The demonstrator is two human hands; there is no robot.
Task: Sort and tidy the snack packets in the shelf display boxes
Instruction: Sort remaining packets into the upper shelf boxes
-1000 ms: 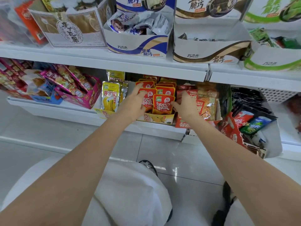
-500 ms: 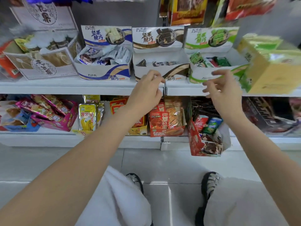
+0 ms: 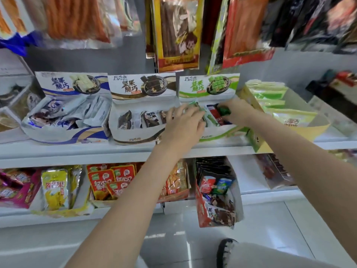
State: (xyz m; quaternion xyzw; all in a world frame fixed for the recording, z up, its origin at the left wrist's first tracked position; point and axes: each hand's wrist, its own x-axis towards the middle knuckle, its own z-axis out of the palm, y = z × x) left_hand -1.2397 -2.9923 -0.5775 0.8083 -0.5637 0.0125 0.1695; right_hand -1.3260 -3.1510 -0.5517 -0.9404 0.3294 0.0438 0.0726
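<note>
Both forearms reach up and forward from the bottom of the view to the upper shelf (image 3: 77,151), converging on the green box (image 3: 218,132), the third display box from the left. The left hand (image 3: 183,122) lies palm down over the box's left front corner, knuckles toward the camera, fingers spread and bent down onto the packets (image 3: 209,118) inside; one finger also overlaps the right edge of the brown box (image 3: 135,132) beside it. A green packet end shows just above its fingertips, but whether the fingers pinch it or only press on it cannot be told. The right hand (image 3: 237,113) comes in from the right, wrist over the box's right wall, fingers curled round a dark green packet (image 3: 224,111) near the back of the box. A red packet (image 3: 215,114) lies between the two hands. The hands are close together but not touching.

To the left stands the blue box (image 3: 67,130), heaped with white and blue packets. A yellow-green box (image 3: 289,117) sits just right of the right wrist. Hanging bags (image 3: 177,35) fill the wall above, and the lower shelf (image 3: 58,215) carries more snack boxes.
</note>
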